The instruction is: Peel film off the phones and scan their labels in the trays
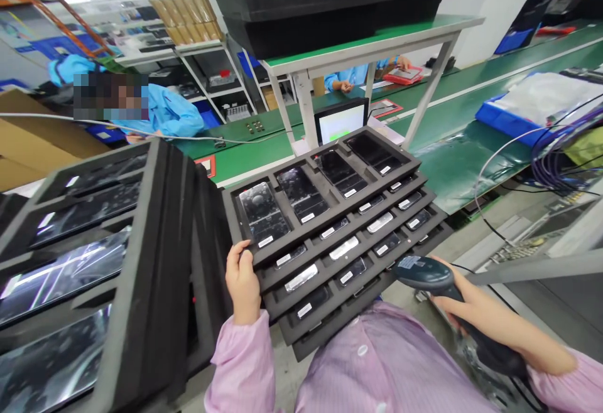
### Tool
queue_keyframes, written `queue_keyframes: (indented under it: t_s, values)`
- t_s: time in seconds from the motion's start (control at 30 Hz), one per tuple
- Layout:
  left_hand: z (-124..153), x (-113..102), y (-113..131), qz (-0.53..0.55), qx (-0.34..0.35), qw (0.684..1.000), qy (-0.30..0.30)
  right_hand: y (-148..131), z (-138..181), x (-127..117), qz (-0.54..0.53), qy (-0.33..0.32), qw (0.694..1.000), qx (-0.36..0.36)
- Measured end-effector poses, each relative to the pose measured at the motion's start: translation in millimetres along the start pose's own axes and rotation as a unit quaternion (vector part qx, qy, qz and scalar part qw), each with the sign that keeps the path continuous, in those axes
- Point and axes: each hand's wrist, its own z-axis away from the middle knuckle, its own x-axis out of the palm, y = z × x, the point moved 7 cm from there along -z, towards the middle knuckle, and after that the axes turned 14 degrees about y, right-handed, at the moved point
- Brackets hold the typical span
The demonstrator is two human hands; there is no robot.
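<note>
While left fingers (239,257) clamp the tray stack (282,243) at its edge, right fingers (450,306) grip a scanner (421,272).

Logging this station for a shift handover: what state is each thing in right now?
tray stack: fanned, top pockets all filled.
phones: screens dark.
scanner: pointing at the trays.
left hand: gripping the tray stack's near corner.
right hand: closed around the scanner handle.
monitor: lit.
</note>
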Motion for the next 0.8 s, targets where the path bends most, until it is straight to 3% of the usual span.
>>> queue_keyframes:
  t_s: [0.13, 0.3, 0.5, 0.7, 0.8]
  values:
    - [-1.7, 0.9, -5.8, 0.022, 0.008, 1.000, -0.009, -0.4, 7.5, 4.7, -0.009, 0.001, 1.000, -0.004]
    - [-3.2, 3.1, -9.5, 0.034, 0.022, 0.999, -0.017, -4.1, 23.8, 36.6, -0.018, -0.054, 0.998, 0.007]
    - [-1.9, 4.0, -8.4, 0.037, 0.056, 0.997, -0.024, -13.9, 32.1, 59.1, -0.028, -0.019, 0.999, 0.002]
    - [-0.7, 4.9, -5.6, 0.045, 0.076, 0.996, -0.027, -24.1, 41.9, 62.7, -0.018, -0.008, 1.000, 0.002]
    - [0.3, 4.6, -2.6, 0.044, 0.093, 0.994, -0.022, -26.2, 48.8, 72.1, -0.017, -0.033, 0.999, 0.022]
